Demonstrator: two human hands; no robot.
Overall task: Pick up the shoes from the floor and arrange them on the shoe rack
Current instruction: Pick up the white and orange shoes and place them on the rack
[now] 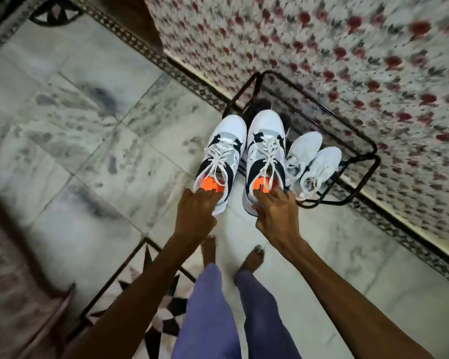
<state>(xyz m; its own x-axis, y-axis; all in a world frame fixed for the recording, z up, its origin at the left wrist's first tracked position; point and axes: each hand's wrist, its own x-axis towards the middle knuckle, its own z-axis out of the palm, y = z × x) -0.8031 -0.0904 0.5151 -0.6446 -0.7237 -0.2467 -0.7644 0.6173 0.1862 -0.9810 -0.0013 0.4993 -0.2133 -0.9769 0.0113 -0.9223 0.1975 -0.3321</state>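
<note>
Head view
Landmark: black wire shoe rack (pixel 368 161), standing against the floral cloth (pixel 347 47).
Left hand (pixel 195 206): gripping the heel of the left sneaker (pixel 224 151), which is hanging past the rack's left edge.
Right hand (pixel 275 211): pinching the heel of the right sneaker (pixel 266 149), which is sitting at the rack's front-left.
Grey pair (pixel 311 161): lying on the rack's right side, touching the right sneaker.
Open room: marble floor (pixel 88 125) is spreading bare left of the rack.

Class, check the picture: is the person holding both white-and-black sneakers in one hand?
No. The left hand grips the left sneaker at its heel, and the right hand grips the right sneaker.
</note>
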